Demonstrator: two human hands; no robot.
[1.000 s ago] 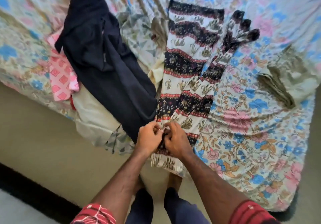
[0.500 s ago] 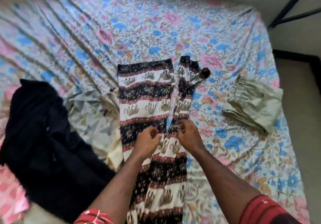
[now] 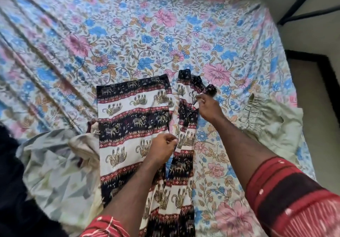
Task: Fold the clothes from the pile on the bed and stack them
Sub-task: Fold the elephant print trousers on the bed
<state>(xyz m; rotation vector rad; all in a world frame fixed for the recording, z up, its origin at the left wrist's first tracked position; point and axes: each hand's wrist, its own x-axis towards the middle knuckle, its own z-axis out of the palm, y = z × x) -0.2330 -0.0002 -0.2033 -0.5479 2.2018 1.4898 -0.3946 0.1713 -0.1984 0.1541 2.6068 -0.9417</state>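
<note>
elephant-print trousers (image 3: 132, 122): laid flat mid-bed (image 3: 165, 34), legs split
left hand (image 3: 161, 149): grip curled, inner leg edge pinched, probably
right hand (image 3: 209, 106): grip clamped on narrow leg's cuff
pale green garment (image 3: 272, 122): folded, right side

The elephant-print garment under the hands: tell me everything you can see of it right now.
The elephant-print garment is thin woven cloth with white and black bands, red borders and gold elephants. It lies flat on the floral bedsheet as a broad panel beside a narrow bunched strip, its near end running out of view. The left hand pinches the strip's edge midway; the right hand grips it near the far end. Its left edge overlaps a pale crumpled cloth.
</note>
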